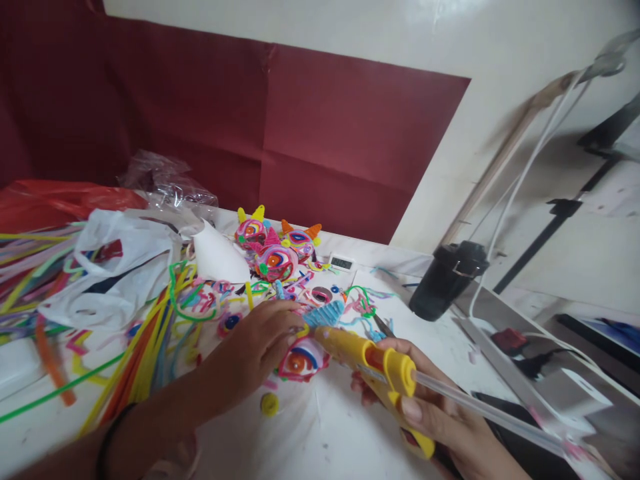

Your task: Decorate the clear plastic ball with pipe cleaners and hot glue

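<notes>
head view looks down on a white surface backed by a dark red sheet on the wall, with a heap of plastic bags and a spread of long pipe cleaners at the left. further back sit a few finished coiled pieces with pointed ears, a small digital timer just beside them, and a black cup well off to the right near a power strip. the right hand is clenched round the grip of a yellow glue gun, a clear glue stick trailing out of its back, and the nozzle points at a small coiled pipe-cleaner piece lying on the surface in front of the person. the left hand rests on that piece, its fingers pressing down on the upper edge and a blue fuzzy strip; whether they pinch it or only steady it is hard to tell at this angle. the piece looks light and soft, fuzzy wire that bends easily and would slide if pushed, so it is best held by its outer rim, away from the nozzle. the gun is rigid plastic, probably hot at the tip, and belongs in the hand by the grip only. a small yellow cap lies just below the left hand.
</notes>
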{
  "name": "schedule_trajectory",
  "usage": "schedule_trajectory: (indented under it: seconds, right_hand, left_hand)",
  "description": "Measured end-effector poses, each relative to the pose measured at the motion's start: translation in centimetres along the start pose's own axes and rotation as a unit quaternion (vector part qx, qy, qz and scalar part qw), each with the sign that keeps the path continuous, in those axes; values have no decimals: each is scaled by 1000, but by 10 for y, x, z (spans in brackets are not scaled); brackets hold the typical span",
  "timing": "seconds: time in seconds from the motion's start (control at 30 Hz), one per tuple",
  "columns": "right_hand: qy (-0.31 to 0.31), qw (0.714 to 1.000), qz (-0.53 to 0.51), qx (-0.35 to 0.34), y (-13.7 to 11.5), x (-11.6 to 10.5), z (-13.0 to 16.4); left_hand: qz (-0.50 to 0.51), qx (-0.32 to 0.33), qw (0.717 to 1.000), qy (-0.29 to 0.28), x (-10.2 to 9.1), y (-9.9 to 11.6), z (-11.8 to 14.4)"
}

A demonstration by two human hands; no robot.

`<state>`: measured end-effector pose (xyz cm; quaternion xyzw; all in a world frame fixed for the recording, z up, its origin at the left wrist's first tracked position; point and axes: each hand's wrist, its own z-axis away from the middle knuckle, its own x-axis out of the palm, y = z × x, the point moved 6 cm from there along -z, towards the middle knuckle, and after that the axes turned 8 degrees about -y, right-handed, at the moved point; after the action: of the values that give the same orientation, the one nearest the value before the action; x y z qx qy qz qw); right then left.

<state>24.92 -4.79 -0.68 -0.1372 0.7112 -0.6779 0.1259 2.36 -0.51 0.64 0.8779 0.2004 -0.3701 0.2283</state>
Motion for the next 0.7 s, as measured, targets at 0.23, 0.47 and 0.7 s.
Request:
schedule_trajectory:
  seconds: [0.23,0.47,0.7]
  right_hand:
    - [13,999,-37,10,6,1,-2]
    - [15,999,-36,8,1,6,-1]
    - [10,1000,-24,12,4,2,-2]
  left_hand:
    - [-2,5,1000,4,-2,2,-1]
    - [-1,7,1000,4,-1,2,-1]
    - [5,11,1000,3,-1,2,0]
